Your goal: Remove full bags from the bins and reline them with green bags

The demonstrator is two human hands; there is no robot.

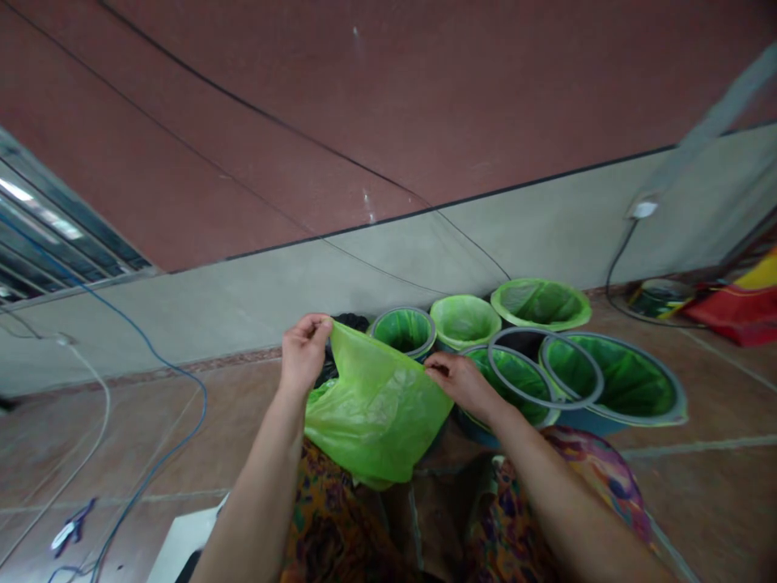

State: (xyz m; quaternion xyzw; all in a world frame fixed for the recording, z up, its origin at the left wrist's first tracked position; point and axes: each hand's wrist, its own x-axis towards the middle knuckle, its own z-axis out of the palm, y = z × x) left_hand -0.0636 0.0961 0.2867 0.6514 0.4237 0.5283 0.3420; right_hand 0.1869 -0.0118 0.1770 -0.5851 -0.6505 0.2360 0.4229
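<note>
Bright-green thin plastic bag (380, 413) stretched before the patterned-cloth knees (340, 518), upper edge pinched in left hand (304, 354) and right hand (462, 382). Alongside: five round plastic bins (681, 398), each holding green film liners (637, 380); loose grey plastic ring (598, 377) lies over two front rims.

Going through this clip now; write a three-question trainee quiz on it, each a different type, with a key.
1. Multiple choice: what does the bare left hand hold?
A) a round grey ring
B) a thin, bright-green plastic bag
C) a white cable

2. True or false: the bare right hand hangs free, holding nothing.

3. Fill in: the long, thin blue cable lies partly on the brown, tiled ____.

Key:
1. B
2. False; it pinches the bag's upper edge.
3. floor
</note>
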